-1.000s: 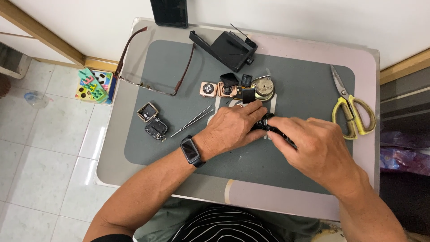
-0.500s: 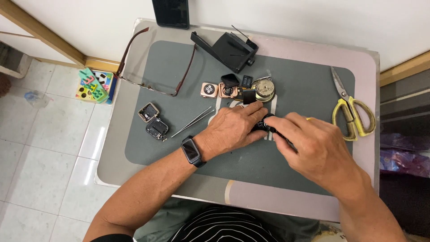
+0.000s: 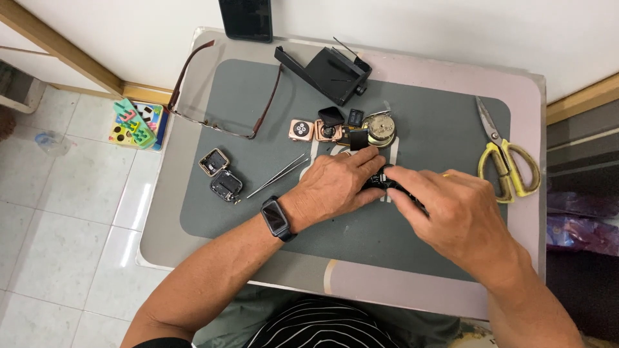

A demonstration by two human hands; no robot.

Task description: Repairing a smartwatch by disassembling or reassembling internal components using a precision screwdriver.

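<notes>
Both hands meet mid-mat over a small black part (image 3: 382, 182), most of it hidden under the fingers, so what it is can't be told. Left hand (image 3: 338, 183) lies flat over it, fingers closed and pressing it to the grey mat (image 3: 258, 96); right hand (image 3: 451, 212) pinches its right end with thumb and forefinger. Judgement: doing this well means steady downward hold with the left, small controlled pull or twist from the right, wrists resting on the mat, no jerks, since loose bits sit close. Just beyond the fingertips: round metal movement (image 3: 379, 129) and rose-gold watch cases (image 3: 314, 129). Tweezers (image 3: 278, 174) just left of the left hand, within reach. Scissors (image 3: 504, 154) well off past the right hand. Glasses (image 3: 222, 96) far left.
</notes>
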